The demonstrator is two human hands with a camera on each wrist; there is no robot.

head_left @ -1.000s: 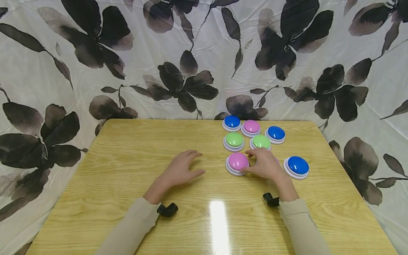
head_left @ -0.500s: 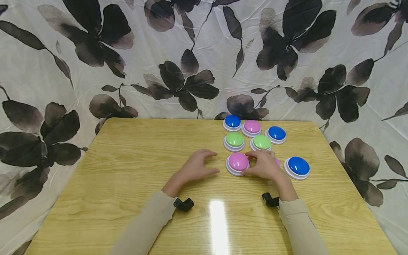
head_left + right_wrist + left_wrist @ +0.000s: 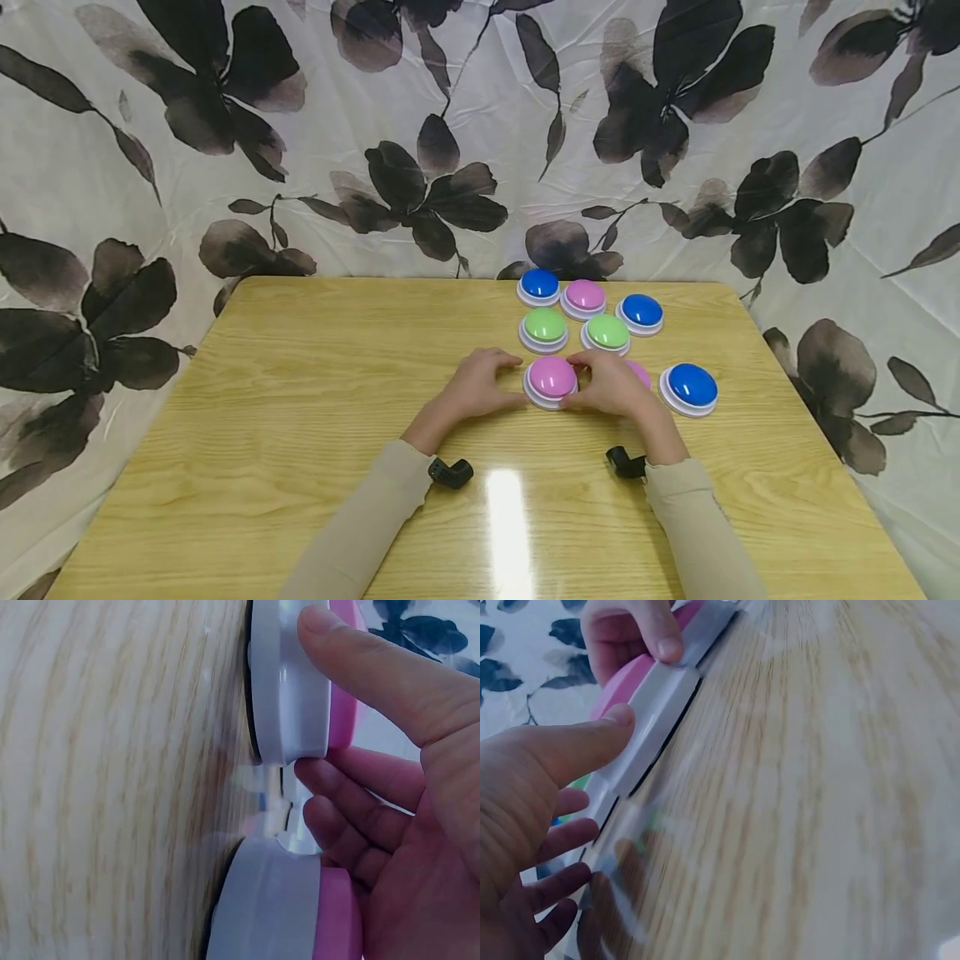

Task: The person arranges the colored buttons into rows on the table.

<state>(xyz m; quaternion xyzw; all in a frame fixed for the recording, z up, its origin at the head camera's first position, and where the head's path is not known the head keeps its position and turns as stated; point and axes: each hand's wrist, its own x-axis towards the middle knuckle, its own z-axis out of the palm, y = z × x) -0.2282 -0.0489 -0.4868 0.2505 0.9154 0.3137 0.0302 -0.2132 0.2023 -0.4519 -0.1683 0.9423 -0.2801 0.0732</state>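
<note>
Just behind pink button (image 3: 552,377), green button (image 3: 544,325).

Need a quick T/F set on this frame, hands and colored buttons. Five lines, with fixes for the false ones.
1. A pink button lies between the left hand and the right hand. True.
2. The right thumb rests on a green dome. False: it is against that pink button's white base.
3. In the head view, another pink button is partly hidden by the right hand. True.
4. Only one green button is visible. False: a left green button and a right green button both show.
5. The nearest blue button is to the right of both hands. True.
</note>
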